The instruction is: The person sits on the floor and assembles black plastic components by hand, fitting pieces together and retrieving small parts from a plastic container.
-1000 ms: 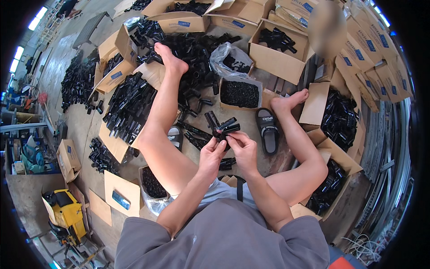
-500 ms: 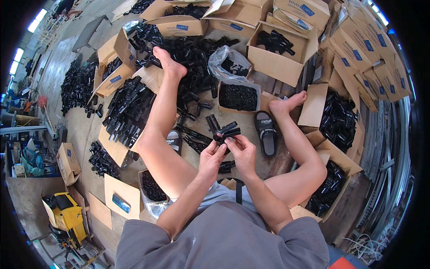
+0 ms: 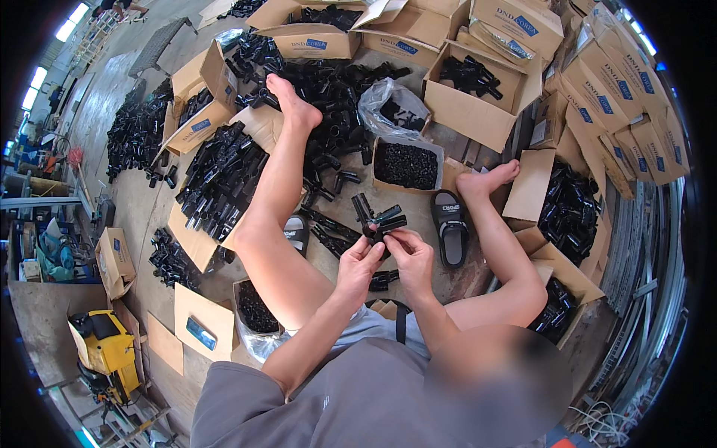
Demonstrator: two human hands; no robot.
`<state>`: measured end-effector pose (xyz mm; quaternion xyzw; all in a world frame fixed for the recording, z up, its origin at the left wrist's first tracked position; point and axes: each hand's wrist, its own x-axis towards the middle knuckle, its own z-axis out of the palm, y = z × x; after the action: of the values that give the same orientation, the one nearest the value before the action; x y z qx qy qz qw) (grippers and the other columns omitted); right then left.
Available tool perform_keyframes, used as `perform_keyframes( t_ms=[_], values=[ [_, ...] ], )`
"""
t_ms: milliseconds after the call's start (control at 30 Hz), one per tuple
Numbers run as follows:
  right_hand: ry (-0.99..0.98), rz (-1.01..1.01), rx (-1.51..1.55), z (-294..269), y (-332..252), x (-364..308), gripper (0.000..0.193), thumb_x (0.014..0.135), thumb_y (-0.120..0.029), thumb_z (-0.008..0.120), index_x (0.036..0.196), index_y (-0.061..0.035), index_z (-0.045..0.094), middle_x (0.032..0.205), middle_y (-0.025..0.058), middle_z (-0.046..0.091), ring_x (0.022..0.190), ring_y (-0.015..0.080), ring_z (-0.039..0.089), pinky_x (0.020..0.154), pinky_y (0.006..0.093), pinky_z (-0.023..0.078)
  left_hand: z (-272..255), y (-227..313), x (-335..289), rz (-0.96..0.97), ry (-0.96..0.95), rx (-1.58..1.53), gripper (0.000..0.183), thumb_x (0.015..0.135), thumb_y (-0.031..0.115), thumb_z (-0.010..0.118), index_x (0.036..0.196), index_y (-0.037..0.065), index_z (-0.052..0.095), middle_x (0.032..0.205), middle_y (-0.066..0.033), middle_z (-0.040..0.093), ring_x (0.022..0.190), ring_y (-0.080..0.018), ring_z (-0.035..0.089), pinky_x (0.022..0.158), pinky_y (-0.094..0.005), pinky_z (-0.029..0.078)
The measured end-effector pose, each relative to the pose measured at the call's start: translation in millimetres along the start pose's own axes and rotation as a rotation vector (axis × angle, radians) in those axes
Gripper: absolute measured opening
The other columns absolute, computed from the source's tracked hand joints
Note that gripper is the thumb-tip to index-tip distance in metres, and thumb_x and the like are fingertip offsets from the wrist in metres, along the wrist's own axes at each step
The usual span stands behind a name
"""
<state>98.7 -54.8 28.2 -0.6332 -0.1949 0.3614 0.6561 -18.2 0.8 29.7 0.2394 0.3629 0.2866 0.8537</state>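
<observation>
Between my knees, both hands hold a black tubular fitting [image 3: 366, 205] with several pipe-like branches. My left hand [image 3: 360, 265] is closed on its lower left side, fingers pinching near the joint. From the other side my right hand [image 3: 413, 257] grips the lower right part with thumb and fingers. The fingers and the fitting itself hide what lies at its underside. On the floor just behind it lie more black tubular parts [image 3: 328, 224]. A small box of tiny black pieces [image 3: 407, 166] stands beyond the hands.
Black slide sandals [image 3: 451, 230] lie near my feet. Heaps of black fittings [image 3: 220, 179] spread left and ahead. Open cardboard boxes [image 3: 478, 116] ring me, with stacked cartons [image 3: 609, 82] at far right. A phone [image 3: 201, 333] rests on cardboard at left. A blurred patch covers the lower right.
The whole view has shifted slightly, with most things a little further right. Both hands keep hold of the fitting, whose pose is nearly the same.
</observation>
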Motion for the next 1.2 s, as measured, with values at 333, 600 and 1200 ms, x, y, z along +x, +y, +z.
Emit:
perform_keyframes(
  t_ms=[333,600,1200],
  values=[
    [-0.016,-0.048,0.002,-4.7,18.4,3.2,0.02,0.094,-0.006,0.077,0.11,0.0033,0.074,0.116,0.0083,0.071,0.102,0.0147,0.068,0.087,0.0274,0.054,-13.1,-5.8,2.9,-0.032,-0.019,0.029,0.04,0.102,0.007,0.068,0.142,0.011,0.063,0.108,0.0045,0.071,0.094,-0.0009,0.061,0.079,-0.0197,0.049],
    [-0.087,0.195,0.097,-16.7,-8.9,23.9,0.031,0.096,-0.02,0.079,0.119,-0.0021,0.07,0.094,0.0014,0.07,0.089,0.0071,0.066,0.073,0.0221,0.051,-23.3,2.2,7.1,-0.055,-0.069,0.232,0.048,0.098,0.006,0.072,0.145,0.004,0.059,0.115,0.0007,0.072,0.096,-0.0031,0.063,0.083,-0.0202,0.051],
    [0.418,-0.03,0.444,-133.0,-70.3,297.8,0.055,0.099,-0.035,0.073,0.133,0.0054,0.056,0.131,0.0165,0.065,0.105,0.0284,0.072,0.094,0.0323,0.062,-76.1,4.8,42.6,-0.277,0.097,0.243,0.046,0.102,0.021,0.071,0.143,0.006,0.059,0.132,-0.0073,0.07,0.119,-0.0147,0.065,0.106,-0.0334,0.05]
  ],
)
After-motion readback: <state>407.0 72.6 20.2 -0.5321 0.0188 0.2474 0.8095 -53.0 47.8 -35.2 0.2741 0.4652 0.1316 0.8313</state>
